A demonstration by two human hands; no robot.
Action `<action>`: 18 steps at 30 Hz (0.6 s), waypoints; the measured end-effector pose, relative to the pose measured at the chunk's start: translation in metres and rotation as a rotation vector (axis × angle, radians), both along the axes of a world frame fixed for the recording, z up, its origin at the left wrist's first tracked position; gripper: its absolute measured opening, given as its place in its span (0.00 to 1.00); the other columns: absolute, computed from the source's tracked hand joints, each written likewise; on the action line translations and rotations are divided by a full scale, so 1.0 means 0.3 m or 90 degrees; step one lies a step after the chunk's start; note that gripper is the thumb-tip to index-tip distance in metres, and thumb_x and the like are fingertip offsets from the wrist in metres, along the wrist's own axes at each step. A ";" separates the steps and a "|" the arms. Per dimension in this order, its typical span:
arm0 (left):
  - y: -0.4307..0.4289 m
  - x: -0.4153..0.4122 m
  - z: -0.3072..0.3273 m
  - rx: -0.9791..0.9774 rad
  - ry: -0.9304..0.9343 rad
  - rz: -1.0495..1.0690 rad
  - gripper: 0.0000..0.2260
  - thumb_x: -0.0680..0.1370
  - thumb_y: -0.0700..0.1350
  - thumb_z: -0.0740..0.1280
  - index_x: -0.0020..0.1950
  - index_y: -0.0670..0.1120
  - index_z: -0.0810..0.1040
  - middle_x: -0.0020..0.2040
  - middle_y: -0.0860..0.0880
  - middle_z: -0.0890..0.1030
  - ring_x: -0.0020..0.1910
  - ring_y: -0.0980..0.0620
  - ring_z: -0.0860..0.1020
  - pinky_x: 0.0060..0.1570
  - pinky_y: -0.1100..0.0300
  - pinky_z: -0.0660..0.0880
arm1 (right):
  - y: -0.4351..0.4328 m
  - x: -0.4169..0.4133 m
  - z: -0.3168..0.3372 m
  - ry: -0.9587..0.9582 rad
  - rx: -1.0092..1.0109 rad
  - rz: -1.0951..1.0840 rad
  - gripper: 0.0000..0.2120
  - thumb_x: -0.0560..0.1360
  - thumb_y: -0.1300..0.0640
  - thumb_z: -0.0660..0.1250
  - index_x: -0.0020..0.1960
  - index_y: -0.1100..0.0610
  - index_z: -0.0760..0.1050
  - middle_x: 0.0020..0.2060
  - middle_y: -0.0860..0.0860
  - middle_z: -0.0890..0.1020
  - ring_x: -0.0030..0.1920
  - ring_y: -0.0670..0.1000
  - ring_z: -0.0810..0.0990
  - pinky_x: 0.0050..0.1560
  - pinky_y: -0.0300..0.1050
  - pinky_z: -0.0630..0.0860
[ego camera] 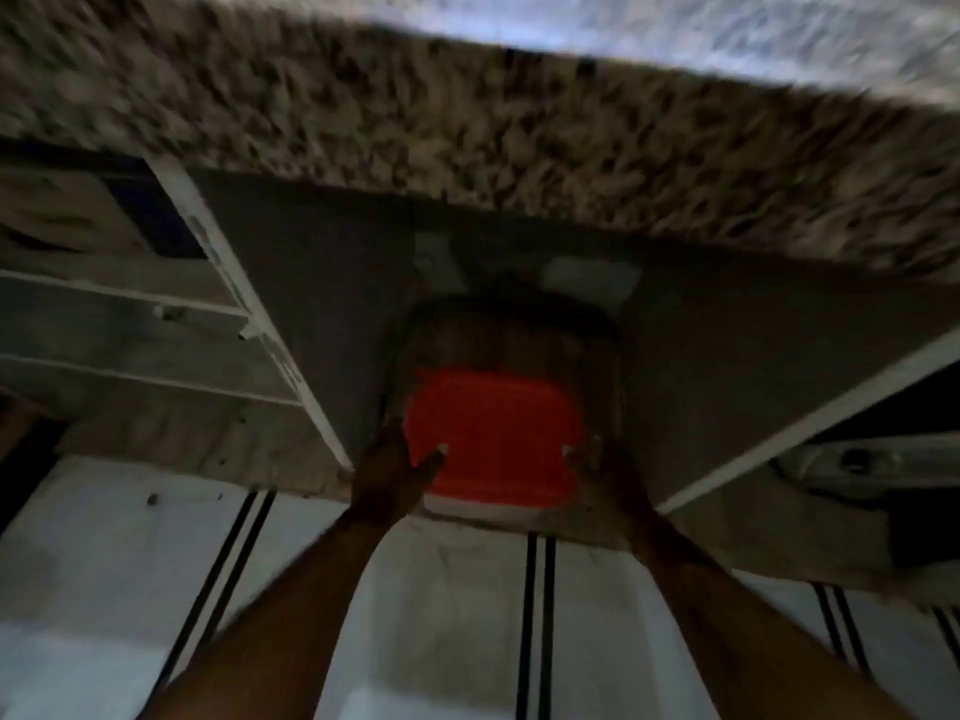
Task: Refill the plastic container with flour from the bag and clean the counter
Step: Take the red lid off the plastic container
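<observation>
A plastic container with a red lid [493, 433] sits inside a dark open cabinet [332, 304] below the speckled stone counter [467, 127]. My left hand [395, 465] grips the container's left side, thumb lying on the lid's front left corner. My right hand [605, 475] grips its right side, thumb at the lid's front right corner. The container's body is mostly hidden in the dark behind the lid. The picture is blurred. No flour bag is in view.
White cabinet door [249, 304] hangs open at the left, another white door edge [810, 413] at the right. Shelves [119, 298] show in the left compartment. White floor tiles with black stripes [535, 615] lie below.
</observation>
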State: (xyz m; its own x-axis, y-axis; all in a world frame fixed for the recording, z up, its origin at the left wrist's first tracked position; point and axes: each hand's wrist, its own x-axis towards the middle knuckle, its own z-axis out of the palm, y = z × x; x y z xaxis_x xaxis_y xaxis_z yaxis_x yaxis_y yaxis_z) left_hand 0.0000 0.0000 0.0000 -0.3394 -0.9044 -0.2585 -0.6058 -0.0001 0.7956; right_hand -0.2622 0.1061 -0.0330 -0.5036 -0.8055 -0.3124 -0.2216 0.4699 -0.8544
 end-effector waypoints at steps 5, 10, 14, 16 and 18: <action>-0.282 -0.024 -0.593 0.094 0.099 0.074 0.52 0.60 0.77 0.73 0.77 0.53 0.65 0.71 0.45 0.77 0.65 0.42 0.79 0.64 0.41 0.77 | -0.145 -0.061 -0.190 -0.024 0.052 -0.075 0.32 0.77 0.47 0.72 0.76 0.58 0.67 0.68 0.57 0.77 0.66 0.62 0.79 0.65 0.57 0.77; -0.234 -0.099 -0.443 0.124 0.144 0.145 0.53 0.62 0.66 0.77 0.80 0.45 0.62 0.73 0.41 0.73 0.70 0.39 0.75 0.68 0.42 0.73 | -0.193 -0.085 -0.313 -0.086 0.052 -0.080 0.31 0.77 0.47 0.73 0.76 0.54 0.69 0.68 0.57 0.79 0.66 0.61 0.79 0.64 0.55 0.77; -0.142 -0.063 -0.328 0.108 0.098 0.152 0.51 0.63 0.73 0.70 0.79 0.48 0.64 0.71 0.43 0.76 0.67 0.40 0.77 0.67 0.42 0.74 | -0.099 -0.047 -0.252 -0.108 0.029 -0.121 0.44 0.65 0.30 0.75 0.73 0.52 0.73 0.64 0.54 0.82 0.63 0.60 0.82 0.65 0.60 0.78; -0.055 -0.034 -0.189 0.113 0.076 0.150 0.40 0.72 0.66 0.72 0.77 0.48 0.68 0.69 0.44 0.79 0.65 0.43 0.79 0.67 0.48 0.74 | -0.021 -0.002 -0.170 -0.129 0.026 -0.140 0.47 0.64 0.29 0.75 0.76 0.52 0.70 0.67 0.53 0.80 0.65 0.59 0.80 0.68 0.61 0.76; 0.040 0.001 -0.028 0.138 0.064 0.171 0.30 0.76 0.59 0.72 0.73 0.45 0.73 0.66 0.44 0.81 0.63 0.43 0.80 0.64 0.54 0.74 | 0.064 0.068 -0.005 -0.139 0.034 -0.153 0.46 0.65 0.29 0.74 0.76 0.50 0.69 0.68 0.53 0.79 0.65 0.58 0.80 0.69 0.61 0.75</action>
